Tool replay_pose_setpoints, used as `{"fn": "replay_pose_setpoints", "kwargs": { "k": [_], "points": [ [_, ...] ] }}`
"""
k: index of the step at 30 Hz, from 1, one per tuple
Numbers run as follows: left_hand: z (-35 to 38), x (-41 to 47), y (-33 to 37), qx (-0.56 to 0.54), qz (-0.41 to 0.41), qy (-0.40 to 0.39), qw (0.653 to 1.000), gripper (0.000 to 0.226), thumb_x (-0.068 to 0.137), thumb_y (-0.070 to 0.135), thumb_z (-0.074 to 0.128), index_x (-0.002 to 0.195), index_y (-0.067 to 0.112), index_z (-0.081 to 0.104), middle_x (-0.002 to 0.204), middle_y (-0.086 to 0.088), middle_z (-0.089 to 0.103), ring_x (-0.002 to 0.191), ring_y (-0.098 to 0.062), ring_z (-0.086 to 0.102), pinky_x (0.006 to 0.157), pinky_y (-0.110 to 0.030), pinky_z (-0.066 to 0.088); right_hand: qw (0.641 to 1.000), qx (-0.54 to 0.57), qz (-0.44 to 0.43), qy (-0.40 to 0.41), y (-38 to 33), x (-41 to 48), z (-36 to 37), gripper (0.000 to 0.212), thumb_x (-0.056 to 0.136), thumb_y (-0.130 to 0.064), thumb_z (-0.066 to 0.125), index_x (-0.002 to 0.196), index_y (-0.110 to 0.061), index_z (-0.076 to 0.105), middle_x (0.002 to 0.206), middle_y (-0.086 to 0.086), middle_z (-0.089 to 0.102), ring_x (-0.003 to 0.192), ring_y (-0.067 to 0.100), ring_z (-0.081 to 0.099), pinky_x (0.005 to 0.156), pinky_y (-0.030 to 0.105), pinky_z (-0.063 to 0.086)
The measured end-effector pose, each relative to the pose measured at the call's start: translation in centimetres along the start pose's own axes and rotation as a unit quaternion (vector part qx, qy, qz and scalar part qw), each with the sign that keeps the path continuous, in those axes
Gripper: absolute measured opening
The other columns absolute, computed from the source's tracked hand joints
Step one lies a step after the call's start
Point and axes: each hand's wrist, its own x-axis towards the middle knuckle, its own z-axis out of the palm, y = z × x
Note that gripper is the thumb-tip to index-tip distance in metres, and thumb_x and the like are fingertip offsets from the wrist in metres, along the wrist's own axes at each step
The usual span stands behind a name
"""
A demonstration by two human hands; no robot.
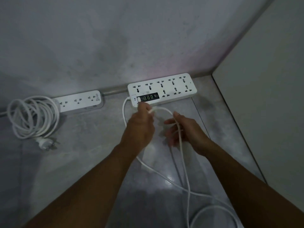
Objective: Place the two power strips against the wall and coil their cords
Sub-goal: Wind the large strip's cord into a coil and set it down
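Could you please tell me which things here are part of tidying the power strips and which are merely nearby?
Part of the job: small power strip, its coiled cord, large power strip, its loose cord, wall.
Merely nearby: white panel, floor.

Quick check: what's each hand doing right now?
Left hand: closed, pinching the white cord near the large power strip.
Right hand: fingers loosely open, the same cord draped through it.

power strips (162,87) white | cords (32,116) white | floor (82,153) mottled grey
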Motion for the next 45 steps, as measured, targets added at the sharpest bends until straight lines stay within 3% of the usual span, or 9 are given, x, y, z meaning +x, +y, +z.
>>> {"fn": "replay_pose_setpoints", "kwargs": {
  "k": [3,6,9,12,19,25,31,39,45],
  "points": [
    [-2.0,2.8,0.0,-0.027,-0.057,0.029,0.998,0.028,0.09,0.03,0.041,0.116,0.034,0.048,0.091,-0.007,0.071,0.08,-0.03,0.068,0.073,-0.044,0.057,0.991,0.11,0.018,-0.075,-2.0,0.1,-0.4,0.035,0.105,-0.038,0.041,0.104,-0.011,0.063,0.059,0.009,0.056,0.041,0.022,0.045,0.044,0.027,0.036],
    [-3.3,4.6,0.8,-0.113,-0.122,-0.044,0.985,0.02,0.084,0.031,0.049,0.096,0.033,0.065,0.083,-0.002,0.075,0.074,-0.025,0.071,0.07,-0.038,0.058,0.994,0.035,-0.094,-0.032,-3.5,1.2,-1.0,0.026,0.107,-0.031,0.042,0.1,-0.015,0.061,0.055,-0.001,0.042,0.042,0.011,0.03,0.044,0.022,0.023],
    [-4.2,5.1,2.6,-0.26,-0.172,-0.11,0.944,0.024,0.098,0.026,0.047,0.087,0.01,0.062,0.058,-0.004,0.062,0.049,-0.022,0.057,0.051,-0.029,0.041,0.968,-0.131,-0.204,0.068,-5.6,2.8,-1.4,0.027,0.106,-0.027,0.044,0.099,-0.015,0.067,0.053,-0.013,0.046,0.045,0.0,0.037,0.045,0.018,0.031],
    [-5.4,5.4,4.3,-0.483,-0.184,-0.162,0.841,0.035,0.106,0.032,0.035,0.078,0.015,0.049,0.046,0.003,0.033,0.036,-0.013,0.032,0.045,-0.025,0.033,0.955,-0.156,-0.22,0.126,-6.7,4.2,-1.1,0.028,0.104,-0.033,0.047,0.09,-0.022,0.068,0.052,-0.013,0.049,0.048,0.004,0.041,0.052,0.026,0.036],
    [-9.5,7.5,6.0,-0.658,-0.084,-0.056,0.747,0.033,0.107,0.029,0.032,0.09,0.014,0.056,0.049,0.003,0.039,0.04,-0.013,0.037,0.048,-0.026,0.039,0.981,-0.135,-0.137,-0.015,-3.8,2.9,1.8,0.03,0.107,-0.034,0.038,0.095,-0.012,0.055,0.068,0.014,0.053,0.052,0.023,0.049,0.043,0.029,0.043],
    [-11.6,7.3,5.5,-0.614,-0.035,-0.002,0.788,0.031,0.108,0.03,0.029,0.104,0.016,0.056,0.064,0.0,0.065,0.059,-0.015,0.061,0.06,-0.027,0.049,0.976,-0.204,-0.064,-0.04,-1.1,1.9,2.1,0.02,0.108,-0.032,0.034,0.119,-0.022,0.047,0.069,0.007,0.054,0.05,0.018,0.05,0.041,0.026,0.043],
    [-10.1,6.6,3.7,-0.411,-0.005,-0.055,0.91,0.025,0.108,0.025,0.031,0.104,0.014,0.053,0.104,-0.012,0.077,0.099,-0.029,0.072,0.085,-0.039,0.055,0.869,-0.462,-0.138,-0.109,-7.5,0.0,2.9,0.03,0.103,-0.042,0.048,0.12,-0.031,0.069,0.066,-0.019,0.054,0.057,-0.003,0.052,0.055,0.016,0.034],
    [-10.0,5.2,2.2,-0.255,0.013,-0.103,0.961,0.024,0.105,0.018,0.045,0.101,0.003,0.063,0.079,-0.024,0.073,0.072,-0.039,0.071,0.071,-0.041,0.058,0.852,-0.445,-0.275,-0.012,-15.4,-1.9,2.1,0.018,0.088,-0.045,0.067,0.072,-0.039,0.071,0.055,-0.017,0.062,0.051,-0.006,0.056,0.049,0.01,0.033],
    [-9.5,4.3,2.9,-0.166,0.027,-0.104,0.98,0.038,0.106,0.031,0.04,0.088,0.009,0.065,0.05,-0.005,0.058,0.051,-0.023,0.054,0.063,-0.034,0.044,0.852,-0.364,-0.365,0.09,-16.8,-1.0,1.2,0.021,0.089,-0.042,0.069,0.089,-0.024,0.079,0.06,-0.009,0.067,0.049,0.008,0.057,0.048,0.021,0.043]
  ]
}}
